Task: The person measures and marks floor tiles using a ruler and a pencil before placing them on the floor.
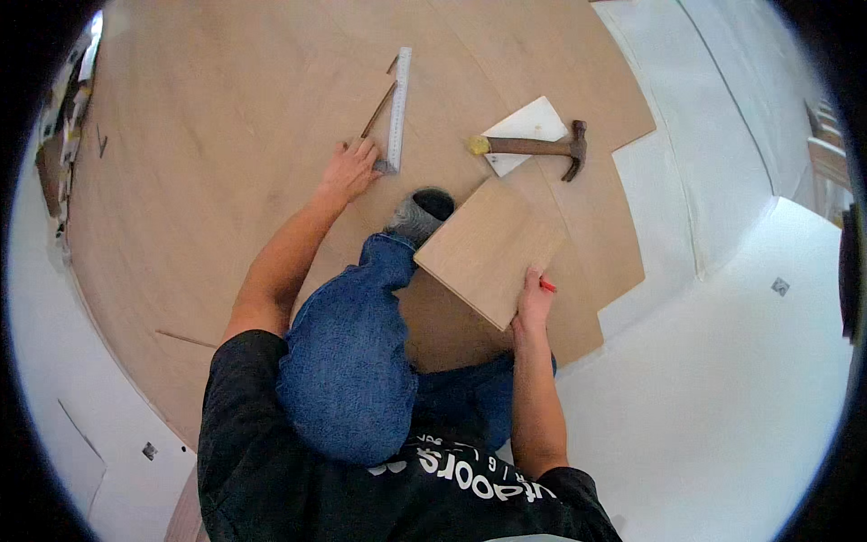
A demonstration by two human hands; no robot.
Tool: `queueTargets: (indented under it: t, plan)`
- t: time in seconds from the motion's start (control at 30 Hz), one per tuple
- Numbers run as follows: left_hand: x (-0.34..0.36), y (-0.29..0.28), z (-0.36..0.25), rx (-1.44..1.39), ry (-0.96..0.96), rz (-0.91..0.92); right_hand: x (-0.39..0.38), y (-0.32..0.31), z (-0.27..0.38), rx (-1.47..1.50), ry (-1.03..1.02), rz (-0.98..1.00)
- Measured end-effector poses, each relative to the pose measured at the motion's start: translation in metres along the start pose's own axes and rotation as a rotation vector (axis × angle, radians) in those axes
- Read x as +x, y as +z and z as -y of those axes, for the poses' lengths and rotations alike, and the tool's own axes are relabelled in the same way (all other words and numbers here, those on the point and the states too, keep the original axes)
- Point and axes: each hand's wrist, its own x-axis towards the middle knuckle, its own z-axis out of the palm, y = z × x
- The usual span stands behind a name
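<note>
My left hand (351,170) is out over the wood floor, its fingers closed at the lower end of a metal square (399,108) with a ruled blade. A thin dark strip (378,110) lies beside the blade, just beyond my fingertips. My right hand (535,303) grips the near right edge of a short piece of floorboard (492,248), held tilted above the floor. A red pencil or marker (547,285) pokes out of the same hand; most of it is hidden. Beyond the board, a claw hammer (533,146) rests across a white offcut (526,122).
Laid wood flooring (226,117) ends in a stepped edge on the right, against white underlay (668,172). My bent knee (348,352) and grey-socked foot (417,217) are between my arms. A thin strip (185,339) lies at left; clutter (68,135) lines the far left edge.
</note>
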Motion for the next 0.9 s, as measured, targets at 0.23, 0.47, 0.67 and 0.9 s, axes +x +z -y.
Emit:
queueTargets:
  t: [0.23, 0.47, 0.67, 0.9]
  plan:
    - [0.007, 0.014, 0.051, 0.049, -0.150, -0.048, -0.002, 0.019, 0.005, -0.013, -0.078, -0.086]
    - [0.016, -0.001, 0.091, 0.099, -0.198, -0.015, 0.012, 0.032, 0.022, -0.022, -0.104, -0.117]
    - [0.029, -0.005, 0.108, 0.035, -0.223, 0.067, 0.085, 0.089, 0.046, 0.078, -0.126, -0.118]
    - [0.028, -0.013, 0.107, -0.533, -0.227, -0.192, 0.058, 0.176, 0.048, 0.368, 0.062, 0.099]
